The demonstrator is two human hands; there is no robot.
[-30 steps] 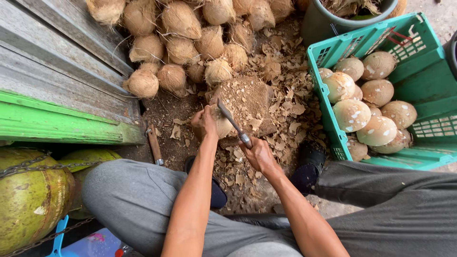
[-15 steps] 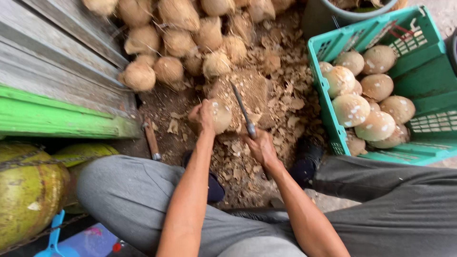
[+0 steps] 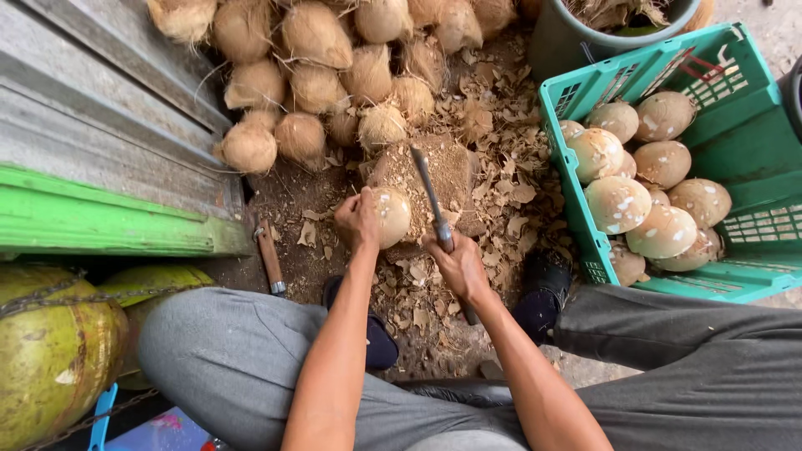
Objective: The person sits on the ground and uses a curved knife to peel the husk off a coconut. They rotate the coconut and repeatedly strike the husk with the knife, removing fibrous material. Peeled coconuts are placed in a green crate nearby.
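- The left hand (image 3: 357,219) grasps a pale, nearly bare coconut (image 3: 391,215) on the wooden block (image 3: 434,171) at the middle of the view.
- The right hand (image 3: 459,266) is clenched round the handle of a cleaver (image 3: 430,196), its blade raised just beside the coconut.
- Judged from the piles, the work looks partly done: the green crate (image 3: 752,167) at 3 o'clock holds about ten peeled coconuts (image 3: 618,203), some half hidden.
- At 12 o'clock roughly fourteen husked brown coconuts (image 3: 316,33) wait, the pile cut off by the frame edge.
- Two green coconuts (image 3: 50,351) lie at 8 o'clock.
- One spare tool (image 3: 270,257) lies at 9 o'clock of the block; husk chips (image 3: 501,179) cover the ground.
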